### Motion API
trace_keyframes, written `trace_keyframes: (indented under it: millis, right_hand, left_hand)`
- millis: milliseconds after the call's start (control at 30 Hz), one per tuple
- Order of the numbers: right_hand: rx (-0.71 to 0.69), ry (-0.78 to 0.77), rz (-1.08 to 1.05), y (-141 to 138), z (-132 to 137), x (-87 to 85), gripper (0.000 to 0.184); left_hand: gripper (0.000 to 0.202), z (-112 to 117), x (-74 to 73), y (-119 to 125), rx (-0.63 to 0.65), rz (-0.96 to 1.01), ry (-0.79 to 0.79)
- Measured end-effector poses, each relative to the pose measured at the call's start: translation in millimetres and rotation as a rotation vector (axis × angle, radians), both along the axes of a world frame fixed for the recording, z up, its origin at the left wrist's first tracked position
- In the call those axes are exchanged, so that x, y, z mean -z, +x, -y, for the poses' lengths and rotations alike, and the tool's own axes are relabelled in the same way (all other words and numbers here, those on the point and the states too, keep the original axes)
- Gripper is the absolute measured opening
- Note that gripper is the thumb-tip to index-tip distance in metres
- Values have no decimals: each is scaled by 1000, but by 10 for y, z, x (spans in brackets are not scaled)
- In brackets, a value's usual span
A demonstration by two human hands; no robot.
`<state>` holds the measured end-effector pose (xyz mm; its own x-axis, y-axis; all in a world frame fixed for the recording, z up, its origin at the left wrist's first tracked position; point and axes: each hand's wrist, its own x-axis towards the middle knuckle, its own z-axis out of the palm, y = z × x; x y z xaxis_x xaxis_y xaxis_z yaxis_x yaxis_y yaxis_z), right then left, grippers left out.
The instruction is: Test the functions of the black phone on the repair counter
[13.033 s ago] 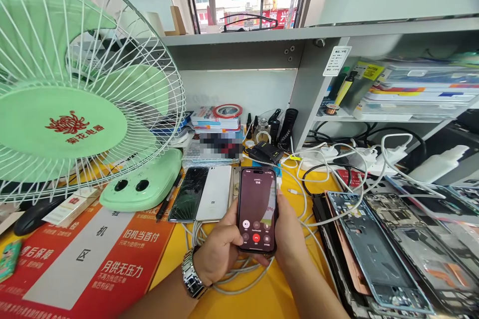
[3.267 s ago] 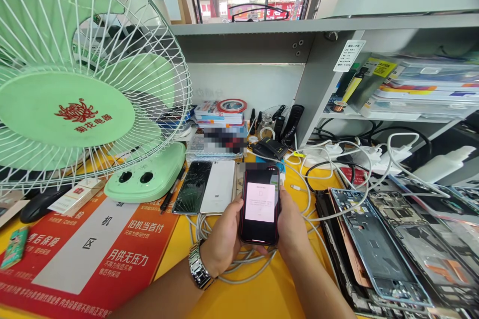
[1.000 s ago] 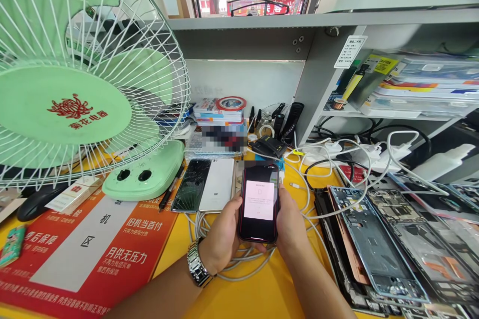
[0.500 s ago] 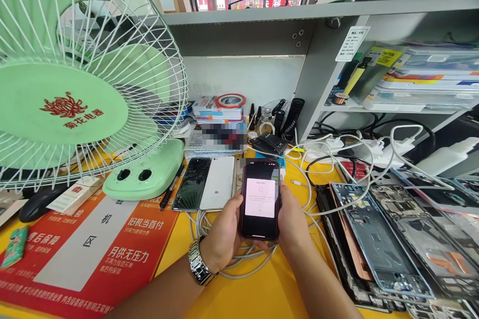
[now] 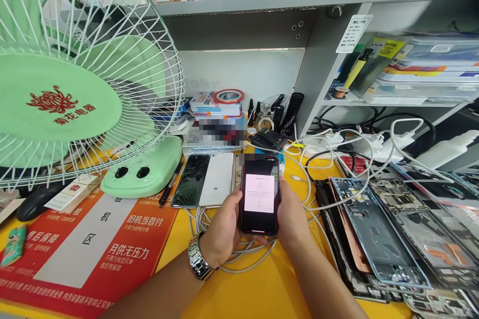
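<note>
Between my two hands is a smartphone (image 5: 259, 219), upright and facing me, with a white pop-up box lit on its dark screen. My left hand (image 5: 221, 232), a metal watch (image 5: 200, 258) at its wrist, grips the phone's left edge. Along the right edge my right hand (image 5: 294, 214) is closed on the same phone, its fingers partly hidden behind it. Coiled grey cable (image 5: 243, 265) lies on the yellow tabletop below the phone. Just left of it lie a white phone (image 5: 217, 179) and a black phone with a cracked surface (image 5: 190, 179).
A green fan (image 5: 75, 94) fills the left side, above a red printed mat (image 5: 138, 254). Opened phone frames (image 5: 377, 234) are piled at right, with white chargers and cables (image 5: 374, 144) behind. A grey shelf (image 5: 239, 7) spans the back. Stacked boxes (image 5: 215, 109) stand beneath it.
The view has shifted slightly, so the fan appears a little further left and the scene a little higher. Both hands keep the same hold on the smartphone, whose pop-up still shows.
</note>
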<state>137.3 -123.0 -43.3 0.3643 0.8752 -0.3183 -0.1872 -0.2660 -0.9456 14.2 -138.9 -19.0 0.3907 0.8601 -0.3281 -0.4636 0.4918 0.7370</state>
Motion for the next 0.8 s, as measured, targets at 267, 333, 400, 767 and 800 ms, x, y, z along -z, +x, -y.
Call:
trace_keyframes:
  millis: [267, 333, 400, 767, 800]
  right_hand:
    - [-10, -101, -16, 11, 7, -19, 55]
    - [-13, -94, -12, 13, 7, -19, 55]
    - [-19, -80, -6, 16, 4, -10, 54]
    - [-1, -49, -35, 0, -1, 35, 55]
    - [-4, -46, -36, -2, 0, 35, 55]
  left_hand:
    - [48, -11, 0, -19, 2, 7, -3]
    - [49, -11, 10, -19, 7, 24, 12]
    - [50, -7, 16, -17, 6, 27, 18]
    - [48, -5, -5, -11, -1, 54, 0]
    - [48, -4, -14, -9, -4, 47, -7]
